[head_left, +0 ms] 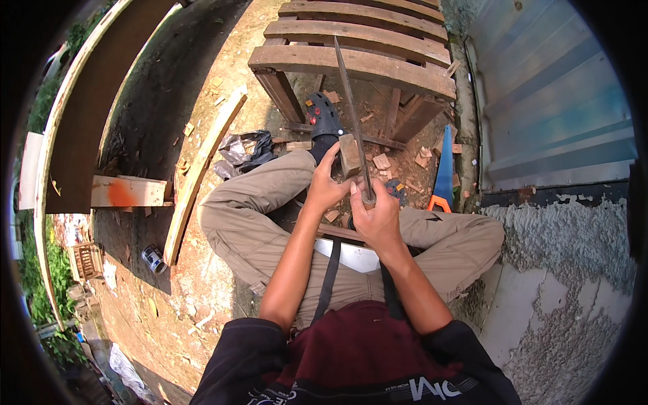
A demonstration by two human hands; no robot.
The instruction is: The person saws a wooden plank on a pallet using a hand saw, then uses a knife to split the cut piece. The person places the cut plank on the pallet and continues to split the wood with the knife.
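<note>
My right hand (378,214) is closed round the handle of a machete (354,111). Its long, narrow, dark blade points away from me and reaches up over the front slat of a wooden bench. A small block of wood (349,156) stands just left of the blade, gripped by my left hand (327,186) between thumb and fingers. The block is beside the blade or against it; I cannot tell which. Both hands are close together above my bent legs, thumbs nearly meeting. The palm side of each grip is hidden.
The slatted wooden bench (364,64) stands ahead, wood chips (381,162) scattered beneath. A blue handsaw (444,169) with an orange handle lies at right, near the wall (567,250). Leftward are a black plastic bag (251,152), a long plank (202,179) and a tin can (154,259).
</note>
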